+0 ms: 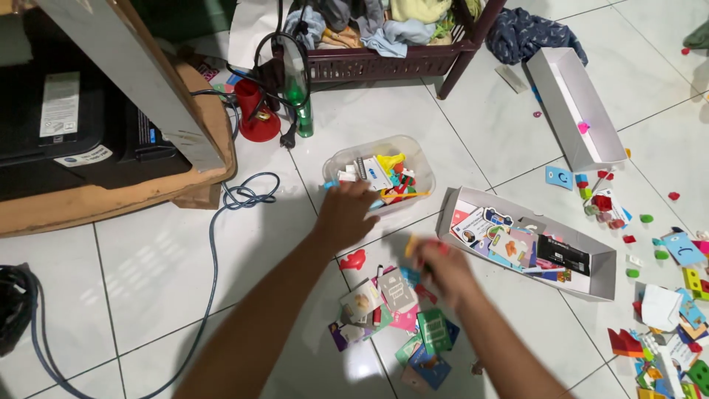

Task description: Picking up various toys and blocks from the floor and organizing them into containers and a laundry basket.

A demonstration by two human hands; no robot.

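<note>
The clear plastic tub (413,159) stands on the white tiled floor (148,258), filled with small colourful toy pieces. The left hand (346,214) rests at its near rim, fingers closed around something small and light blue; what exactly it is I cannot tell, because the hand is blurred. The right hand (442,270) hovers just beside, above a heap of picture cards (399,318), and pinches a small yellow and red piece (415,245) between its fingertips. Right of this hand lies an open grey cardboard box (602,270) with more cards inside. A second, empty grey box (591,122) lies farther away. Loose bricks and cards (676,318) are scattered toward the right edge of the floor. A blue cable (214,244) runs along the left side.
</note>
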